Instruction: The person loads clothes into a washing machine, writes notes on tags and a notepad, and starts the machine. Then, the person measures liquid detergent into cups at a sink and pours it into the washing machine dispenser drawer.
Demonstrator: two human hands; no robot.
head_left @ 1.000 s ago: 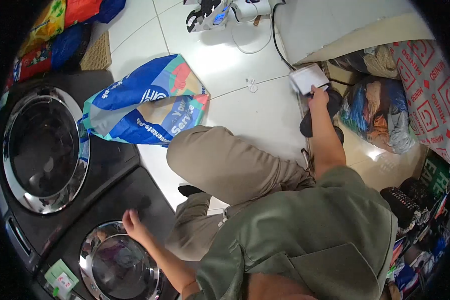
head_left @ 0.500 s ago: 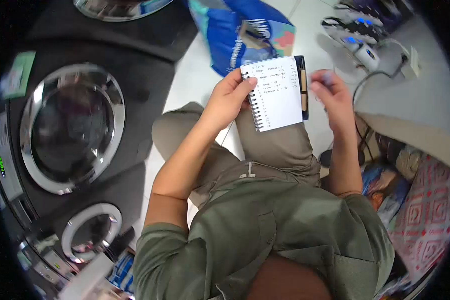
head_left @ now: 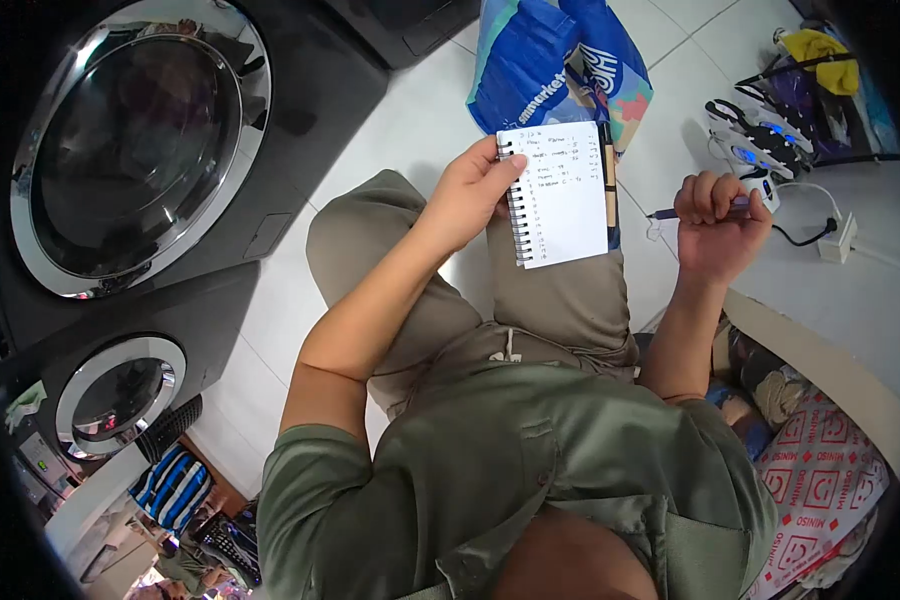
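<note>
My left hand (head_left: 470,190) grips a spiral notebook (head_left: 568,215) by its coiled edge, thumb on top of the page. Handwritten lines cover the upper part of the white page, and a column of numbers runs down the coil side. Along the far edge a dark cover with a tan strip sticks out. To the right of the notebook, my right hand (head_left: 718,225) is curled around a dark purple pen (head_left: 663,214). The pen's tip points left, toward the notebook, without touching it.
Front-loading machines with round doors (head_left: 140,160) stand at left. A blue shopping bag (head_left: 550,75) lies on the tiled floor beyond the notebook. At right are a white power adapter (head_left: 837,240) with cables and a red-and-white MINISO bag (head_left: 815,490). A striped blue bag (head_left: 173,488) sits lower left.
My right hand has moved right, away from the notebook, and the pen now shows clearly in it. The view has shifted, bringing the machine doors higher. My left hand keeps holding the notebook.
</note>
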